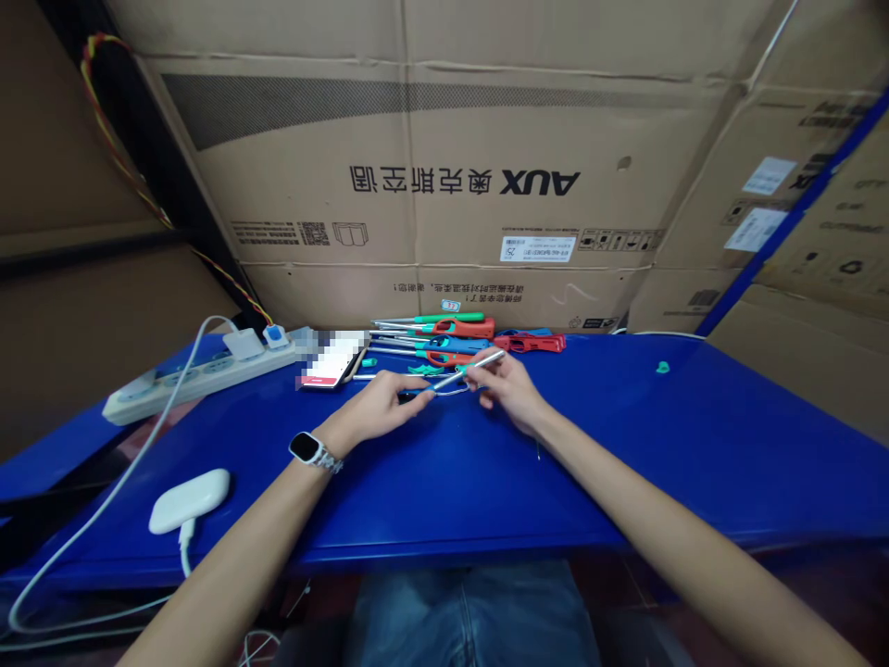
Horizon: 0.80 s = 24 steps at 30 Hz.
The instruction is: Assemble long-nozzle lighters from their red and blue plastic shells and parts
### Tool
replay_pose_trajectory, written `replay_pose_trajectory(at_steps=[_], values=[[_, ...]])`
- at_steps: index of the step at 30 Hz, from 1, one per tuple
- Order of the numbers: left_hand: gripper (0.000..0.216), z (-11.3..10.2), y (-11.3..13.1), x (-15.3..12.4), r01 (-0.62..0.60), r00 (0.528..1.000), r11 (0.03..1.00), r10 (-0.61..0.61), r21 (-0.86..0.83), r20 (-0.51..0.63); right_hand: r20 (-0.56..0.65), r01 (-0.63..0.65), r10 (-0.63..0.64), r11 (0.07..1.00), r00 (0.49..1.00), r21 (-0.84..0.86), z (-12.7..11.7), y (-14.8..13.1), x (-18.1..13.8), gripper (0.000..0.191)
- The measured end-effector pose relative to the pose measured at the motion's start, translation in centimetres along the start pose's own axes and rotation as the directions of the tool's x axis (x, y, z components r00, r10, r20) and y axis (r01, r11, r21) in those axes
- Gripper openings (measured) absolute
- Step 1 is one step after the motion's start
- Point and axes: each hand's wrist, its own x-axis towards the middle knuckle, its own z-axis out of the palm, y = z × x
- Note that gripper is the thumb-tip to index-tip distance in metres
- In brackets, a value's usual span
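My left hand (381, 409), with a watch on its wrist, is pinched on a small dark part with a thin wire at about the middle of the blue table (694, 445). My right hand (506, 384) grips a thin silver metal tube (472, 367) that slants up to the right, its lower end meeting the piece in my left hand. Just behind my hands lies a pile of long-nosed lighters (444, 338) in red, green and blue.
A phone (328, 363) lies left of the lighters. A white power strip (201, 371) sits at the far left, and a white power bank (189, 498) with cable near the front left. A small green part (662, 368) lies at the right. Cardboard boxes (444, 157) wall off the back.
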Motion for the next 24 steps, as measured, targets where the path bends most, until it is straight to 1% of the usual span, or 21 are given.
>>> replay_pose_trajectory(at_steps=[2,6,7,10,12,15,17,21,24], values=[[0.038,0.4,0.5,0.2,-0.009,1.000,0.999,0.009,-0.052,-0.008,0.108,-0.037,0.039,0.999,0.993,-0.026,1.2,0.3,-0.3,0.043],[0.030,0.8,0.9,0.2,0.000,0.995,0.995,-0.010,-0.095,-0.103,0.078,-0.051,0.049,0.998,0.996,0.021,2.5,0.8,-0.6,0.038],[0.034,0.8,0.8,0.2,0.001,0.993,0.994,-0.014,-0.109,-0.118,0.085,-0.052,0.051,0.999,0.995,0.006,2.6,0.9,-0.7,0.038],[0.064,0.9,0.7,-0.1,0.019,0.995,0.989,-0.033,-0.146,-0.094,0.123,-0.043,0.049,0.998,0.991,-0.046,2.5,1.1,-1.1,0.038],[0.071,0.9,0.9,-0.2,0.041,0.996,0.993,-0.049,-0.112,-0.071,0.135,-0.028,0.035,0.998,0.990,-0.057,2.5,1.1,-1.3,0.036],[0.072,0.8,1.7,-0.3,0.069,0.995,0.998,-0.069,-0.004,-0.078,0.168,-0.008,0.019,0.998,0.986,-0.066,2.3,1.0,-1.5,0.035],[0.071,0.7,2.3,-0.4,0.086,0.994,0.996,-0.083,0.039,-0.077,0.219,0.000,0.019,0.996,0.975,-0.086,1.9,0.8,-1.5,0.034],[0.070,0.9,2.6,-0.6,0.066,0.996,0.998,-0.065,0.016,-0.062,0.332,0.033,0.020,0.987,0.943,-0.154,1.2,0.4,-1.3,0.031],[0.069,1.3,2.3,-0.7,0.037,0.997,0.999,-0.039,-0.019,-0.066,0.361,0.044,0.025,0.982,0.932,-0.182,1.1,0.1,-1.3,0.031]])
